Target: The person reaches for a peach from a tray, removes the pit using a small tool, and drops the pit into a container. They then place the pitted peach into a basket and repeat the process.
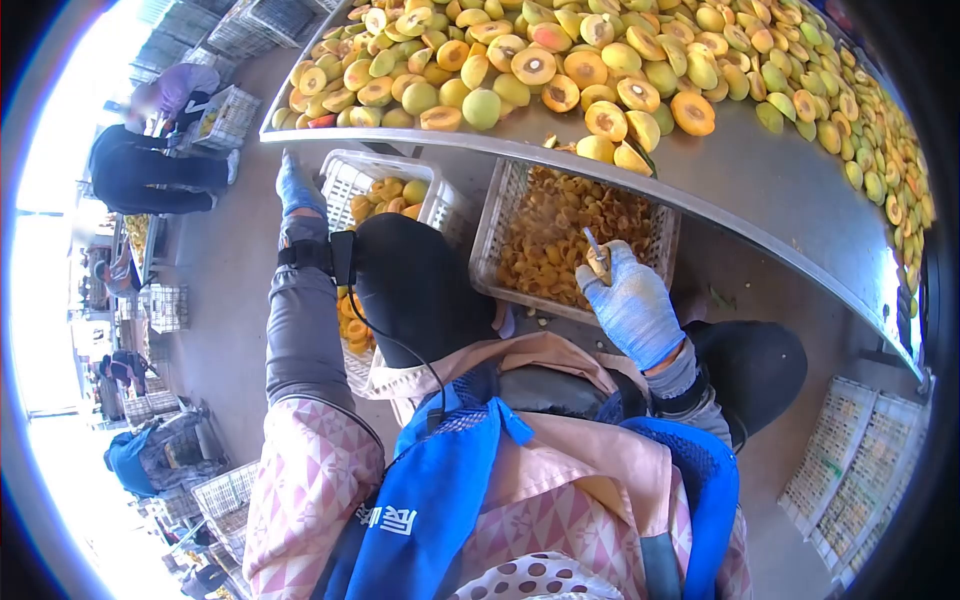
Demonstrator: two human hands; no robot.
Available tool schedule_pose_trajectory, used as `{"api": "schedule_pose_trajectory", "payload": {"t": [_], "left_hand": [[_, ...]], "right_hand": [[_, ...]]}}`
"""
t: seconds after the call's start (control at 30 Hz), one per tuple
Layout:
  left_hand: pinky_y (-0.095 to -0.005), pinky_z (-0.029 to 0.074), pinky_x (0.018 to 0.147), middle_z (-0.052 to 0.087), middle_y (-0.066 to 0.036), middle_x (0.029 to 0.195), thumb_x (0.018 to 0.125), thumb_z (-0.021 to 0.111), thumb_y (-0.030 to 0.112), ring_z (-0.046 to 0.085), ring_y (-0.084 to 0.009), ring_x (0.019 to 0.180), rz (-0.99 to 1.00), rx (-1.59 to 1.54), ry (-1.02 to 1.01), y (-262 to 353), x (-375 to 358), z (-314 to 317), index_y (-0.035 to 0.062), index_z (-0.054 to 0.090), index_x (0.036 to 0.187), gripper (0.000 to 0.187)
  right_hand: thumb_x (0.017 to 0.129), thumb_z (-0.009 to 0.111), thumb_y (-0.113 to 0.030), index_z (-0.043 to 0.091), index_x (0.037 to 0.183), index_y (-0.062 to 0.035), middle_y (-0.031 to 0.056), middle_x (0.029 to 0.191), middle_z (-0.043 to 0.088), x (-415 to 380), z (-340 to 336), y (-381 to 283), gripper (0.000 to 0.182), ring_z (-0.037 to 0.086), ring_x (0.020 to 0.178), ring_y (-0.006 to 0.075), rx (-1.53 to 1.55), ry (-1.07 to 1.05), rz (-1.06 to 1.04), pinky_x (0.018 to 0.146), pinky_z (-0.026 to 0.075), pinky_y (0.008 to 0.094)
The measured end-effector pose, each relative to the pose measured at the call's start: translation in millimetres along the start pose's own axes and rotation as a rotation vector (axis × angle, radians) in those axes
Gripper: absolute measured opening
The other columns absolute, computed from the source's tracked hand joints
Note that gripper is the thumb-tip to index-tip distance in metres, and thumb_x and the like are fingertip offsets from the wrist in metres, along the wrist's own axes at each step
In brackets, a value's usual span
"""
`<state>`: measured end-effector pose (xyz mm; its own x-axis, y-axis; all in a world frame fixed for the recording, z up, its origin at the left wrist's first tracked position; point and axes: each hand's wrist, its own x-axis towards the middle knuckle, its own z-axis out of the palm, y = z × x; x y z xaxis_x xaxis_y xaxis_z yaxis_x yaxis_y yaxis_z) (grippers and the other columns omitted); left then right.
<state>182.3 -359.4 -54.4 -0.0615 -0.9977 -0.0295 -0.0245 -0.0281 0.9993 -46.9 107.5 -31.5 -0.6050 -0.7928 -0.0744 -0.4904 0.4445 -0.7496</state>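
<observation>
My left hand [299,188], in a blue and grey glove, reaches forward beside the table's front left corner. Its fingers look stretched out, seen edge-on, with nothing visible in them. Below and to its right stands a white crate [345,165] of yellow fruit halves. My right hand [636,305], gloved alike, is closed around a small pitting tool [593,243] with a slim grey shaft; a tan piece shows at the fingers. It hovers over the right side of a crate [487,235] full of brownish-yellow fruit scraps [550,230].
Halved yellow-green stone fruit [560,70] lies heaped on the metal table [760,190], some at its front edge. Crates [855,470] stand on the floor at right. People [150,165] work among crates at far left. My knees flank the scrap crate.
</observation>
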Motion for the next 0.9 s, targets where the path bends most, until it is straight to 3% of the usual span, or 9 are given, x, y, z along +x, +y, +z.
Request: {"api": "schedule_pose_trajectory", "payload": {"t": [0.23, 0.43, 0.5, 0.53, 0.67, 0.73, 0.77, 0.83, 0.9], "left_hand": [[-0.0286, 0.055, 0.069, 0.066, -0.010, 0.104, 0.096, 0.055, 0.017, 0.066, -0.0191, 0.084, 0.193, -0.027, -0.515, 92.4, -134.8, 128.7, -0.0013, 0.057, 0.118, 0.029], [-0.0245, 0.049, 0.059, 0.070, -0.004, 0.086, 0.091, 0.064, 0.016, 0.064, -0.0110, 0.069, 0.412, 0.346, -0.896, 59.8, -197.5, 219.9, 0.0053, 0.069, 0.103, 0.017], [-0.0285, 0.051, 0.064, 0.070, -0.008, 0.085, 0.086, 0.068, 0.020, 0.065, -0.0157, 0.071, 0.924, 0.573, -0.847, 37.9, -207.6, 248.0, 0.0086, 0.071, 0.100, 0.018], [-0.0307, 0.054, 0.071, 0.069, -0.004, 0.103, 0.086, 0.058, 0.005, 0.067, -0.0235, 0.079, 1.021, 0.766, -0.869, 36.8, -210.5, 254.5, 0.0128, 0.068, 0.105, 0.023], [-0.0340, 0.053, 0.072, 0.071, -0.010, 0.090, 0.083, 0.067, 0.022, 0.068, -0.0259, 0.078, 0.928, 0.714, -0.635, 68.0, -181.8, 247.0, 0.0146, 0.073, 0.091, 0.013], [-0.0316, 0.052, 0.068, 0.071, -0.009, 0.087, 0.085, 0.066, 0.019, 0.068, -0.0198, 0.072, 1.220, 0.710, -0.472, 67.7, -113.7, 211.2, 0.0110, 0.073, 0.096, 0.015], [-0.0293, 0.052, 0.064, 0.071, -0.009, 0.086, 0.086, 0.066, 0.019, 0.066, -0.0159, 0.066, 0.776, 0.610, -0.476, 79.9, -94.8, 186.8, 0.0075, 0.073, 0.098, 0.018], [-0.0280, 0.051, 0.057, 0.071, -0.007, 0.090, 0.089, 0.064, 0.020, 0.065, -0.0144, 0.064, 0.378, 0.331, -0.387, 91.7, -54.1, 135.4, 0.0024, 0.068, 0.108, 0.026], [-0.0284, 0.051, 0.053, 0.070, -0.009, 0.088, 0.090, 0.062, 0.019, 0.065, -0.0168, 0.065, 0.219, 0.277, -0.178, 94.6, -25.7, 91.6, 0.0015, 0.065, 0.108, 0.026]], "right_hand": [[0.086, 0.068, -0.025, 0.056, 0.106, 0.0003, 0.0249, 0.076, 0.064, 0.5, -5.7, 0.6, 0.034, 0.063, 0.072, 0.0437, 0.024, 0.118, -0.118, 0.060, 0.050, 0.0478], [0.085, 0.069, -0.023, 0.054, 0.100, -0.0026, 0.0241, 0.071, 0.060, -1.2, -19.5, 6.4, 0.029, 0.062, 0.067, 0.0443, 0.075, 0.244, -0.121, 0.055, 0.048, 0.0487], [0.085, 0.070, -0.023, 0.055, 0.099, -0.0036, 0.0231, 0.071, 0.060, -3.5, -25.0, 8.3, 0.028, 0.062, 0.067, 0.0436, 0.137, 0.259, -0.105, 0.056, 0.049, 0.0479], [0.085, 0.070, -0.024, 0.055, 0.099, -0.0041, 0.0227, 0.071, 0.061, -3.8, -26.9, 8.9, 0.028, 0.062, 0.067, 0.0433, 0.174, 0.259, -0.106, 0.056, 0.049, 0.0476], [0.087, 0.065, -0.026, 0.055, 0.099, -0.0049, 0.0189, 0.073, 0.065, -4.3, -30.8, 14.4, 0.027, 0.064, 0.065, 0.0387, 0.135, 0.279, -0.117, 0.058, 0.051, 0.0476], [0.086, 0.066, -0.024, 0.055, 0.101, -0.0044, 0.0193, 0.075, 0.065, -3.4, -31.9, 14.3, 0.027, 0.065, 0.068, 0.0391, 0.138, 0.228, -0.078, 0.059, 0.052, 0.0463], [0.086, 0.066, -0.023, 0.055, 0.101, -0.0043, 0.0193, 0.075, 0.065, -2.3, -31.5, 11.9, 0.026, 0.065, 0.068, 0.0392, 0.168, 0.212, -0.062, 0.059, 0.052, 0.0457], [0.086, 0.067, -0.020, 0.055, 0.101, -0.0046, 0.0187, 0.075, 0.065, 2.3, -25.9, 11.9, 0.025, 0.065, 0.068, 0.0390, 0.174, 0.199, -0.068, 0.059, 0.052, 0.0449], [0.085, 0.068, -0.018, 0.055, 0.100, -0.0049, 0.0183, 0.074, 0.064, 8.4, -19.9, 10.9, 0.024, 0.065, 0.068, 0.0388, 0.169, 0.176, -0.064, 0.059, 0.052, 0.0443]]}}
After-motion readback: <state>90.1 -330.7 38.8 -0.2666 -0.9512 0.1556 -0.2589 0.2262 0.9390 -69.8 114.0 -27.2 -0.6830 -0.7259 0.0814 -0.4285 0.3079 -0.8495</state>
